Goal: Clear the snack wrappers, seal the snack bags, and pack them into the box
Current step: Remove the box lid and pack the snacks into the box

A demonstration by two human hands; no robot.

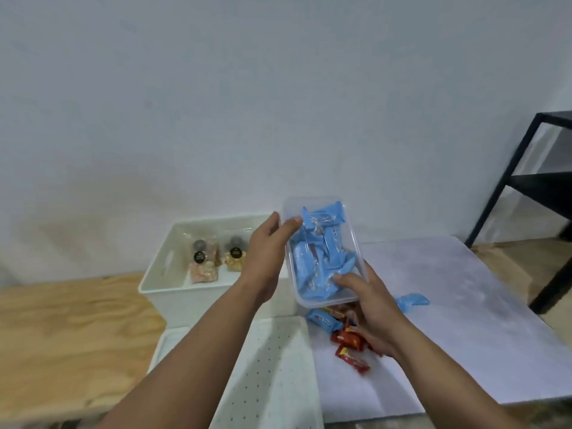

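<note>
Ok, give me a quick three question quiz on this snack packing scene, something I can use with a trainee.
1. True or false: the clear container held by the left hand and right hand holds blue snack packs.
2. What already sits inside the white box?
A. Red snack packs
B. Two clear snack bags
C. Nothing
3. Fill in: the red snack packs lie on the ____ sheet under the right hand.

Key: 1 true; 2 B, the two clear snack bags; 3 white.
</note>
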